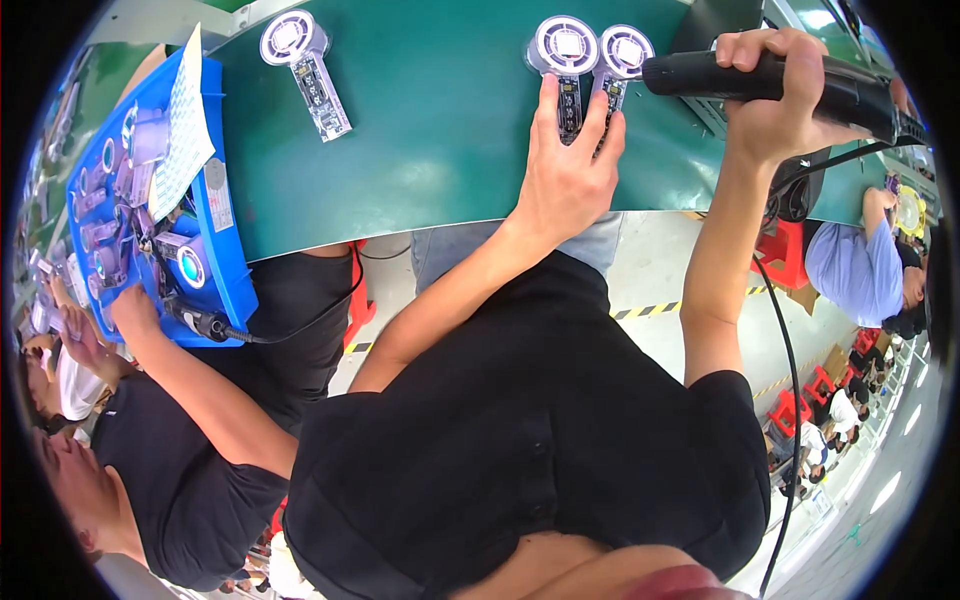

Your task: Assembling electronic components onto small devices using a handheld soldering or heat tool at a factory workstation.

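Two handheld fans with round heads and exposed circuit boards in their handles lie side by side on the green bench: a left fan [566, 45] and a right fan [626, 50]. Across their handles my left hand [570, 180] holds them, its fingers straddling the boards. My right hand [775, 95] is wrapped round a black corded cylindrical tool [700, 75], whose exact kind I cannot make out. Its blunt nose points left, beside the right fan's head. A third handheld fan [315, 85] lies apart, farther left on the bench.
A blue bin [215, 100] at the left holds several fan parts and a paper sheet [185, 130]. Beside me, a co-worker's hand [130, 305] reaches into it. The tool's black cable [790, 370] hangs at my right. Behind the tool stands a dark box [715, 40].
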Tool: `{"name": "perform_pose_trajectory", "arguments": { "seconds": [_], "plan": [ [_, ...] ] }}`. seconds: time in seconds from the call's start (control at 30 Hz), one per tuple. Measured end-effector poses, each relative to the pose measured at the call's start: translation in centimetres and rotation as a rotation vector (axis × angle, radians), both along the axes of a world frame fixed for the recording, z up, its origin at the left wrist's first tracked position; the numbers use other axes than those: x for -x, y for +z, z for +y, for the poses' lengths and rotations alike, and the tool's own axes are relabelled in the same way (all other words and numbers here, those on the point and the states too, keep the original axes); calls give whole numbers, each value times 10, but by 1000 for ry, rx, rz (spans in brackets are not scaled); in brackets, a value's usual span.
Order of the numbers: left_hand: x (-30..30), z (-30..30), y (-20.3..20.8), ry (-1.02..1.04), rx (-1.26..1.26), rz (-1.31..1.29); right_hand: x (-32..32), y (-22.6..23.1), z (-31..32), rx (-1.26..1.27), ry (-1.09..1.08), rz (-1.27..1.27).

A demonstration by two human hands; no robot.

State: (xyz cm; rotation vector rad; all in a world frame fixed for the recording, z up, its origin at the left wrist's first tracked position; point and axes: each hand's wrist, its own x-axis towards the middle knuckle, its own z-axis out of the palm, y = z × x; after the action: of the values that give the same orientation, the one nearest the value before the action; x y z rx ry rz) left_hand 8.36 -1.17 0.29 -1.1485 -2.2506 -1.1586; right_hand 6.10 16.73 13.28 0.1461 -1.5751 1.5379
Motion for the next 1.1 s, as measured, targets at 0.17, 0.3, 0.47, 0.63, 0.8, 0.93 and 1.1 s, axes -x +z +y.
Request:
{"name": "perform_pose_trajectory", "arguments": {
  "seconds": [0.17, 0.3, 0.47, 0.63, 0.8, 0.93, 1.1],
  "plan": [
    [1, -1, -1, 12, 5, 5, 10, -2, -24, -104, -21, 24],
    [1, 0, -4, 14, 4, 9, 11, -6, -31, -111, 3, -5],
    [0, 2, -5, 13, -3, 12, 4, -4, -27, -223, -48, -20],
    [0, 1, -5, 17, 9, 17, -21, 38, 20, -367, -284, 28],
    [0, 2, -2, 6, 31, 29, -55, 54, 155, -512, -669, 290],
    [0, -2, -2, -2, 56, 22, -80, 48, 189, -554, -658, 217],
    [1, 1, -1, 10, 66, 31, -83, 76, 117, -264, -623, -17]
  ]
}}
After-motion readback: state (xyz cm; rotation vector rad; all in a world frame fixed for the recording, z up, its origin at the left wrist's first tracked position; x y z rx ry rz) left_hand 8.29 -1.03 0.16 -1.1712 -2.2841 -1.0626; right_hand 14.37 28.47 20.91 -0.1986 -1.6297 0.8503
